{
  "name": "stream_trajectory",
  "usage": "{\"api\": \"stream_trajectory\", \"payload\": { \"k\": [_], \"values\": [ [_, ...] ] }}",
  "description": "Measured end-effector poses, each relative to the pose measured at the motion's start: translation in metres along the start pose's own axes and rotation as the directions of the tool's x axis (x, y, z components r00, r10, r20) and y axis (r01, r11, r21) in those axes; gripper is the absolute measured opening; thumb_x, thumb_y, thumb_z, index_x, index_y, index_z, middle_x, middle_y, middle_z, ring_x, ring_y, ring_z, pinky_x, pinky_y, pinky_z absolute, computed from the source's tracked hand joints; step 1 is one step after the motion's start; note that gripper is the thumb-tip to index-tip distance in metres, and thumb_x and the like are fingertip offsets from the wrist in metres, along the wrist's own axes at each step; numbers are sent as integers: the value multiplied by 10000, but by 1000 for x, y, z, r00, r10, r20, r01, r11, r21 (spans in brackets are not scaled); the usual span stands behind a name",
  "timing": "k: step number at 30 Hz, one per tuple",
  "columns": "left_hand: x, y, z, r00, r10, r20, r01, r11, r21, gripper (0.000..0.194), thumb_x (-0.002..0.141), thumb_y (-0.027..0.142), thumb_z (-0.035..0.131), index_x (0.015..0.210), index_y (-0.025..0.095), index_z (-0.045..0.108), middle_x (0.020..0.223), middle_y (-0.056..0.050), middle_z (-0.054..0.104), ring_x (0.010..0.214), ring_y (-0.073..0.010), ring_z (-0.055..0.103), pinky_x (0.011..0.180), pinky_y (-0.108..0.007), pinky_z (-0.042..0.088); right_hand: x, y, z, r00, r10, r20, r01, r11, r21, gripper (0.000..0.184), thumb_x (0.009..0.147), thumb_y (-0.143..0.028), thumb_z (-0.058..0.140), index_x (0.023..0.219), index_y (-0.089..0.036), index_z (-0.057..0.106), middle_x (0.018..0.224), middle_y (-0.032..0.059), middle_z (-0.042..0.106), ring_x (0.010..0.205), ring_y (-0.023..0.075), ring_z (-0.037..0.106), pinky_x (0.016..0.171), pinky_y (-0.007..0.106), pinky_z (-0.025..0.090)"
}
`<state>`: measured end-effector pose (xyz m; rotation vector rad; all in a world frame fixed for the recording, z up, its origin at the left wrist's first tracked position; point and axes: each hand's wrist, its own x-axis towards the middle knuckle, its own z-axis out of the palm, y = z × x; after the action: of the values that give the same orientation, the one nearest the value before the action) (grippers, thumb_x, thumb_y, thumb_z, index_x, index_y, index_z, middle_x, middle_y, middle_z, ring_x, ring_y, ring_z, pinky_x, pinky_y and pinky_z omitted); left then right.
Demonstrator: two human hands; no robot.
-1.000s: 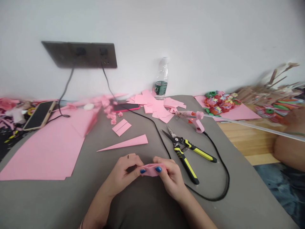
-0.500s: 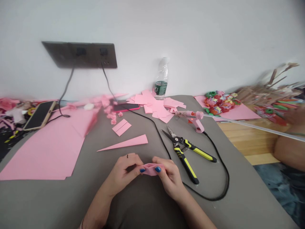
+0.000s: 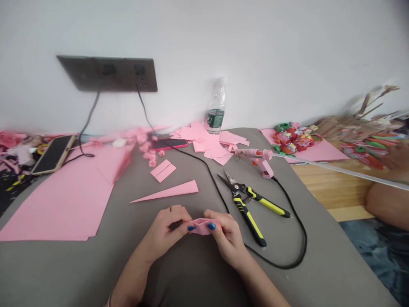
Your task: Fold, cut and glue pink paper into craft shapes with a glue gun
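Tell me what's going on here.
A person is pinching a folded piece of pink paper between their left hand and right hand. Yellow-handled snips and a pink glue gun lie to the right, with a long pink paper triangle just ahead. Another person's hand shows at the far right.

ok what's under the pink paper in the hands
Below the folded pink paper, pinched between the left hand and right hand, only grey cloth shows. The paper's underside is hidden by the fingers, so anything directly beneath it can't be seen.
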<state>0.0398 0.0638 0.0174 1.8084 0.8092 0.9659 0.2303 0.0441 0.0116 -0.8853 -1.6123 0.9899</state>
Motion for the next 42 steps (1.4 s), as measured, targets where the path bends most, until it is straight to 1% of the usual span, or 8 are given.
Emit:
{"api": "stream_trajectory", "payload": {
  "k": [4,9,12,20,33,37,42],
  "values": [
    [-1,-3,0,1000,-17,2,17,1000,15,363,1021,403,540,755,187,661,699,-3,630,673,-130,531,640,-230,382,0,6,1,1000,13,-9,-13,1000,26,526,1045,-522,397,610,-228,355,584,-36,313,519,135,318,512,296,253],
    [-1,-5,0,998,-68,-5,69,997,47,332,1017,368,550,757,184,642,704,9,606,680,-126,525,649,-224,381,0,14,1,1000,19,-8,-19,998,52,510,1056,-499,387,637,-215,451,600,-34,333,527,131,335,510,282,263],
    [-1,-5,1,998,-63,-12,63,997,47,328,1014,365,555,755,183,642,703,8,609,677,-126,528,646,-222,385,1,14,1,1000,17,-5,-17,998,59,510,1055,-493,399,645,-207,500,604,-29,352,535,133,349,514,280,269],
    [-1,-5,0,999,-36,-30,38,998,48,320,1018,348,555,758,185,646,711,9,617,676,-119,526,644,-216,382,1,13,1,1000,9,-5,-9,998,59,510,1052,-491,409,657,-202,551,600,-27,362,533,135,355,515,277,287],
    [-1,-6,1,999,-43,-30,44,998,50,324,1014,352,558,753,185,651,705,3,620,674,-126,529,642,-225,385,0,14,1,1000,22,-13,-22,1000,12,545,1044,-521,405,618,-205,530,590,-24,368,528,137,367,512,273,303],
    [-1,-6,1,999,-38,-30,39,998,45,310,1013,338,563,758,185,652,711,4,618,679,-124,535,647,-223,392,0,15,1,1000,27,-13,-27,1000,-1,559,1041,-535,400,607,-207,530,587,-18,391,527,141,379,515,274,313],
    [-1,-6,2,999,-24,-39,26,999,35,304,1013,340,569,767,187,663,712,4,617,681,-123,531,646,-221,392,-1,17,1,1000,22,-4,-22,1000,7,535,1048,-514,398,619,-208,488,600,-24,381,536,132,374,522,267,310]
  ]
}}
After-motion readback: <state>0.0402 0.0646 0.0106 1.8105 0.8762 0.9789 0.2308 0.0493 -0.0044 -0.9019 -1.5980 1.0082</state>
